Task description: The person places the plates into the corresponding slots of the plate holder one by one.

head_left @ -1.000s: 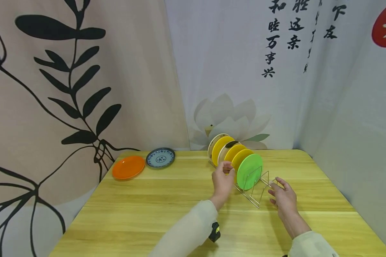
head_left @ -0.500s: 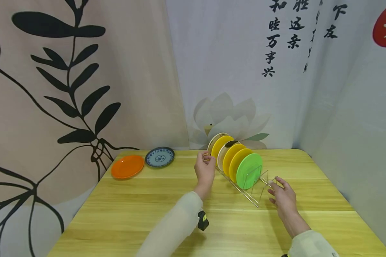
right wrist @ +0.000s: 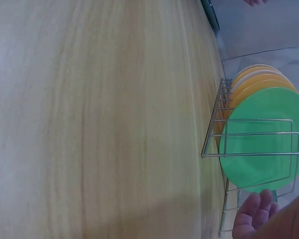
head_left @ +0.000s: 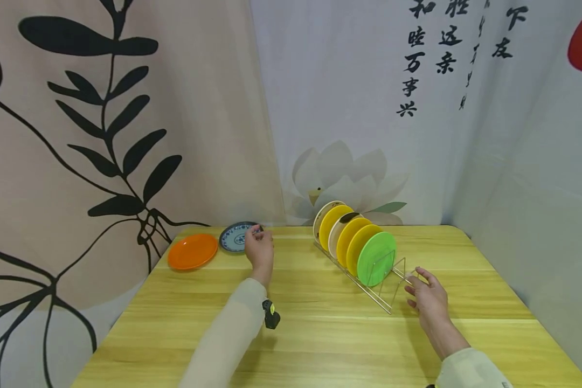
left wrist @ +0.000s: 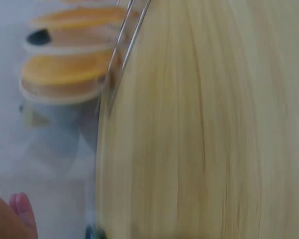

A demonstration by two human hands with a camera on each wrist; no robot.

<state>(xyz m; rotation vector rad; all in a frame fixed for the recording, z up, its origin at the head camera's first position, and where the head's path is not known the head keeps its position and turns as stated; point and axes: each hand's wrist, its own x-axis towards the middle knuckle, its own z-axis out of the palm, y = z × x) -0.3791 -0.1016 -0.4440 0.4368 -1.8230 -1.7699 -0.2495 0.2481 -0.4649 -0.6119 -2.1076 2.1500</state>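
Observation:
My left hand (head_left: 259, 249) overlaps the right part of a blue-and-white patterned plate (head_left: 231, 238) in the head view. Its fingers are loosely bent with nothing between them; only part of this hand (left wrist: 12, 219) enters the left wrist view. On the right, my other hand (head_left: 429, 299) pinches the near right end of a wire plate rack (head_left: 380, 304). Several plates stand on edge in that rack, with a green plate (head_left: 377, 258) in front and yellow plates (head_left: 364, 245) and patterned ones behind. The right wrist view shows bent fingers (right wrist: 258, 211) beside the rack's wires.
An orange plate (head_left: 193, 252) lies flat at the left, beside the blue-and-white one. All of it stands on a wooden table (head_left: 291, 334). A printed curtain (head_left: 213, 134) hangs right behind the table's back edge.
My left hand has moved left, away from the plates in the rack and over to the blue-and-white plate. The right hand has stayed at the rack's end.

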